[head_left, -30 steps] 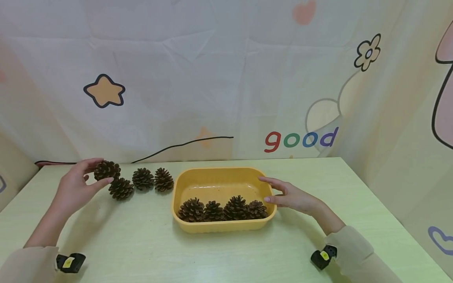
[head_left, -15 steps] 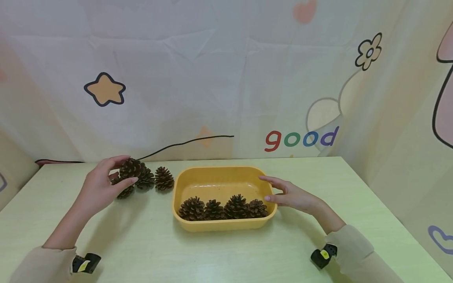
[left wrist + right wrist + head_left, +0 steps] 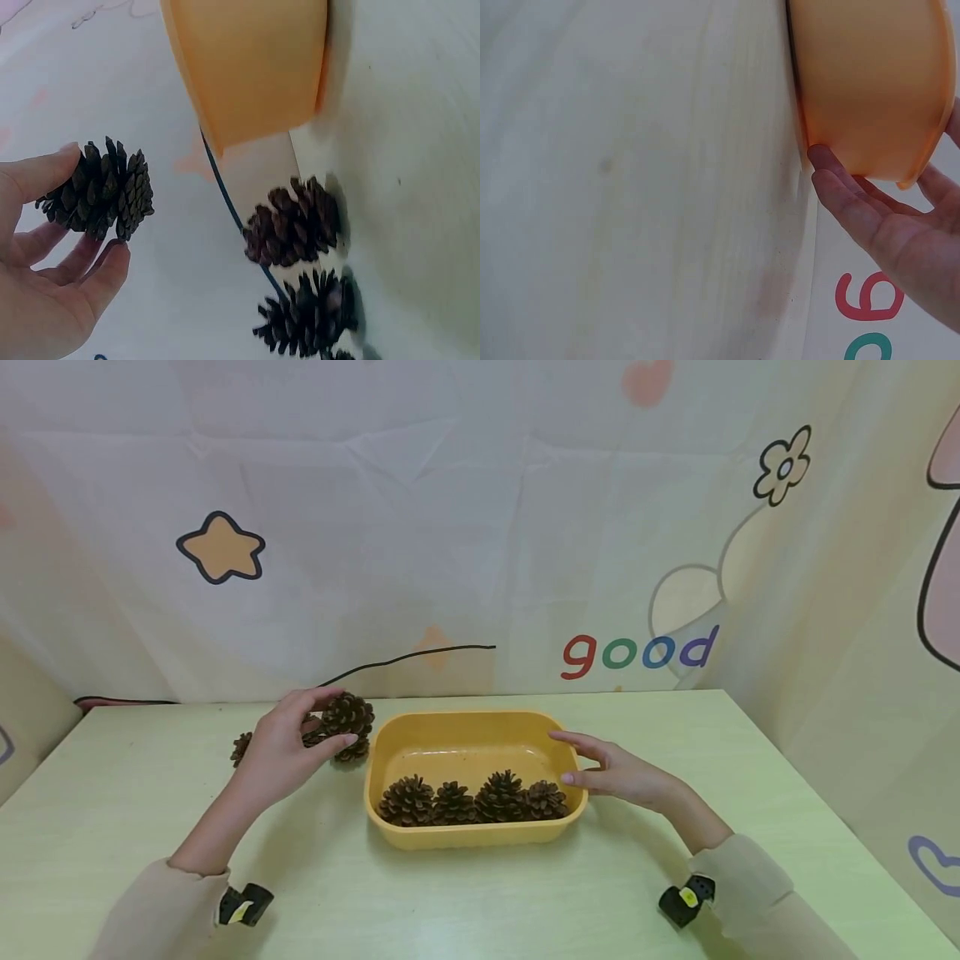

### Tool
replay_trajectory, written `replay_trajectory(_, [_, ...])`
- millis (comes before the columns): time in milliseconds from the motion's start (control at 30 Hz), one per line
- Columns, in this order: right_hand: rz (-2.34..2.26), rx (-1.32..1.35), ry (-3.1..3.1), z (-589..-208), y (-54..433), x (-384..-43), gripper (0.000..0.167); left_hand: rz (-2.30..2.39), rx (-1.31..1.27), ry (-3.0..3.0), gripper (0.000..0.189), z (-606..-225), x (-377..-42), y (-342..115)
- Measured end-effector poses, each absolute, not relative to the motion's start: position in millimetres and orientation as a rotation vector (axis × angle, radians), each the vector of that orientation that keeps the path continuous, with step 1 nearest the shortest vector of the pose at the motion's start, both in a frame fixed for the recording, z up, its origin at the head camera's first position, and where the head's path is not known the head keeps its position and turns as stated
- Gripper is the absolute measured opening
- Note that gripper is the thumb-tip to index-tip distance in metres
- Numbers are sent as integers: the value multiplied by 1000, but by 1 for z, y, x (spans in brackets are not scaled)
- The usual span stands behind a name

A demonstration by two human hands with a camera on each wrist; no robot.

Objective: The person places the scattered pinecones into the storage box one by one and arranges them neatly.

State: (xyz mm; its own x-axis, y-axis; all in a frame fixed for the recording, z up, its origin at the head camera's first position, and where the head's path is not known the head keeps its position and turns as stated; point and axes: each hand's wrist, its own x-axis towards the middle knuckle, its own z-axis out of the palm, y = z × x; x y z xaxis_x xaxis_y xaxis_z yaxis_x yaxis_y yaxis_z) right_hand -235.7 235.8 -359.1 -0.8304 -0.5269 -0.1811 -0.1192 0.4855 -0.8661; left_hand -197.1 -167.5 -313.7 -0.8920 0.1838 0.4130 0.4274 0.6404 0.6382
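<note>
My left hand [image 3: 288,747] grips a brown pine cone [image 3: 349,712] between thumb and fingers. It is lifted off the table, just left of a yellow plastic tub [image 3: 472,837]. Behind and below it sit other pine cones, partly hidden in the head view; the left wrist view shows one pine cone [image 3: 292,223] near the tub and a second pine cone [image 3: 306,315] beside it. Several pine cones [image 3: 406,802] lie in a row along the tub's near side. At the tub's right end my right hand [image 3: 626,777] holds the wall, thumb at the rim and fingers against the outside.
A pale wooden table [image 3: 450,902] carries everything. Another pine cone [image 3: 240,748] peeks out left of my left hand. Along the table's back edge hangs a printed cloth [image 3: 450,552]. Each sleeve has a small black camera [image 3: 246,904] at the wrist.
My left hand has carried its pine cone rightward, past the pine cones standing on the table, close to the tub. My right hand and the tub have stayed in place.
</note>
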Motion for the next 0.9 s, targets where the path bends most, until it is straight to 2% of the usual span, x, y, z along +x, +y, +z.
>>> replay_trajectory(667, [-1294, -546, 2304, -361, 236, -238, 69, -1255, -674, -2496, 55, -320, -216, -80])
replay_trajectory(900, [-1267, -548, 2328, -360, 237, -237, 67, -1285, -644, -2532, 52, -320, -217, -52])
